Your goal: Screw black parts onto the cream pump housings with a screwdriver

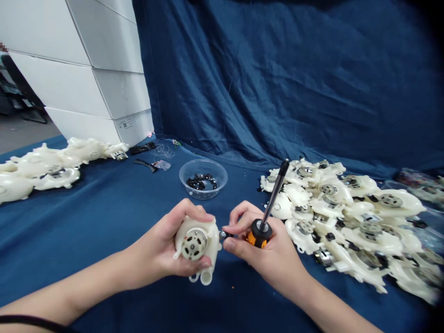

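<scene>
The left hand (161, 252) had its grip closed around a white plastic motor housing (199, 240), held just above the blue-draped surface (114, 217) with the round metal motor end facing the camera and the outlet spout pointing down. The right hand (267, 256) kept a screwdriver (273, 199) tucked in its palm, orange-and-black handle inward and shaft pointing up and away. Its thumb and forefinger pinched a small dark part (224, 234), right against the housing's side.

It looked like the step of seating that small part on the housing, with the screwdriver not yet in use. A next move would call for a steady housing, and for the tool to be turned tip-first without the part being dropped.

A clear plastic bowl (183, 173) of small black parts stood just beyond the hands. A heap of similar housings (347, 217) lay to the right and another heap (45, 164) to the far left, near stacked white boxes (86, 69).
</scene>
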The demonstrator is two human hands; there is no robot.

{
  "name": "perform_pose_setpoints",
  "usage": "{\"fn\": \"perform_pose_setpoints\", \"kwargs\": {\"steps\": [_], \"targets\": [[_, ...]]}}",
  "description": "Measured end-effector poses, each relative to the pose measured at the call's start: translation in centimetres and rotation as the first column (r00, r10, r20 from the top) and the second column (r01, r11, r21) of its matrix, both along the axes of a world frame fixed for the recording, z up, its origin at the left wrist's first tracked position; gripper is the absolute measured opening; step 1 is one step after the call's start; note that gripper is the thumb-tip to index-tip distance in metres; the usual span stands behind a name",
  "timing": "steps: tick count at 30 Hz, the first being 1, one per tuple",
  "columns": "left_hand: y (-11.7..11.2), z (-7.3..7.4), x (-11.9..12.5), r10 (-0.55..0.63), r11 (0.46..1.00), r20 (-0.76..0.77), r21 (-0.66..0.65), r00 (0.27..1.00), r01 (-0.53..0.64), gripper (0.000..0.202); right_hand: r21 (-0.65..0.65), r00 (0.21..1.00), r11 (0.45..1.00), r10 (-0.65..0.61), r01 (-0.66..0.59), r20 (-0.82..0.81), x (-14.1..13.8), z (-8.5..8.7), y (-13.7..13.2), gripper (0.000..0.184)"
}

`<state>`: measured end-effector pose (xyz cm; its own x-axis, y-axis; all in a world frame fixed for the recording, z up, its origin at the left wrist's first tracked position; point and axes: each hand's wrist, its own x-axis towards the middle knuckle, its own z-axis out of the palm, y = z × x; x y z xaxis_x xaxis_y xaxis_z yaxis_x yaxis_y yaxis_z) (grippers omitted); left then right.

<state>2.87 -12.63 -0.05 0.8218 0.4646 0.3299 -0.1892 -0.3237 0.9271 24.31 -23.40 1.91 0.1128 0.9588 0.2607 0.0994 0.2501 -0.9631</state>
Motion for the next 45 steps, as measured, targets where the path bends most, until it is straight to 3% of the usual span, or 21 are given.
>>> {"fn": "perform_pose_setpoints", "kwargs": {"steps": [3, 6, 9, 14, 17, 20, 21, 23, 25, 28, 30, 32, 35, 40, 45], "targets": [[0.0, 0.3, 0.4, 0.030, 0.976, 0.041, 0.214, 0.999, -0.038, 0.055, -0.007, 1.000, 1.000, 0.025, -0.025, -0.013, -0.1, -0.2, 0.0, 0.015], [0.2, 0.8, 0.6, 0.017, 0.912, 0.084, 0.408, 0.996, -0.050, 0.068, -0.128, 0.998, 0.991, 0.022, -0.030, -0.064, -0.3, -0.1, 0.1, 0.016], [0.3, 1.0, 0.4, 0.033, 0.871, 0.091, 0.485, 0.995, -0.073, 0.074, -0.240, 0.996, 0.971, 0.002, -0.024, -0.093, -0.4, 0.1, 0.1, 0.027], [0.3, 0.9, 0.1, 0.024, 0.808, 0.049, 0.588, 0.999, -0.048, 0.075, -0.222, 0.996, 0.975, -0.010, -0.010, -0.087, -0.4, -0.1, 0.1, 0.025], [-0.4, 0.8, 0.3, 0.075, 0.890, 0.060, 0.446, 0.995, -0.094, 0.081, -0.157, 0.997, 0.986, -0.067, 0.061, -0.033, -0.5, -0.6, 0.3, 0.021], [-1.1, 1.1, 0.7, 0.092, 0.995, -0.116, 0.058, 0.989, -0.086, 0.078, -0.131, 0.991, 0.983, -0.133, 0.128, -0.024, -0.6, -1.2, 0.8, 0.019], [-1.3, 1.3, 0.9, 0.041, 0.992, -0.170, -0.113, 0.985, -0.060, 0.078, -0.140, 0.988, 0.980, -0.149, 0.144, -0.025, -0.6, -1.3, 0.9, 0.019], [-1.4, 1.7, 1.2, -0.071, 0.913, -0.185, -0.407, 0.980, -0.010, 0.075, -0.149, 0.985, 0.974, -0.173, 0.171, -0.002, -0.6, -1.4, 1.2, 0.019], [-1.2, 2.1, 1.6, -0.090, 0.831, -0.186, -0.556, 0.978, -0.030, 0.064, -0.152, 0.984, 0.973, -0.169, 0.176, 0.056, -0.4, -1.1, 1.4, 0.019], [-0.6, 2.4, 1.9, -0.002, 0.824, -0.265, -0.547, 0.964, -0.149, 0.054, -0.226, 0.989, 0.966, -0.102, 0.123, 0.104, 0.2, -0.5, 1.2, 0.033], [-0.2, 2.5, 1.8, 0.108, 0.887, -0.269, -0.408, 0.957, -0.215, 0.055, -0.289, 0.993, 0.955, -0.040, 0.071, 0.111, 1.0, -0.2, 0.8, 0.040], [0.1, 2.5, 1.7, 0.225, 0.933, -0.214, -0.233, 0.951, -0.273, 0.047, -0.299, 0.983, 0.954, 0.022, 0.033, 0.180, 2.0, -0.1, 0.3, 0.031], [0.5, 2.2, 1.5, 0.309, 0.932, -0.144, -0.152, 0.940, -0.330, 0.039, -0.261, 0.934, 0.965, 0.076, 0.018, 0.348, 3.4, -0.6, -0.5, 0.030], [1.6, 1.1, 1.4, 0.287, 0.914, -0.060, -0.283, 0.956, -0.292, 0.033, -0.011, 0.776, 0.998, -0.041, 0.061, 0.629, 4.5, -2.0, -1.1, 0.043], [2.0, 0.4, 1.4, 0.283, 0.891, -0.003, -0.369, 0.959, -0.264, 0.031, 0.276, 0.648, 0.956, -0.270, 0.096, 0.712, 4.7, -2.4, -1.3, 0.048]]}}
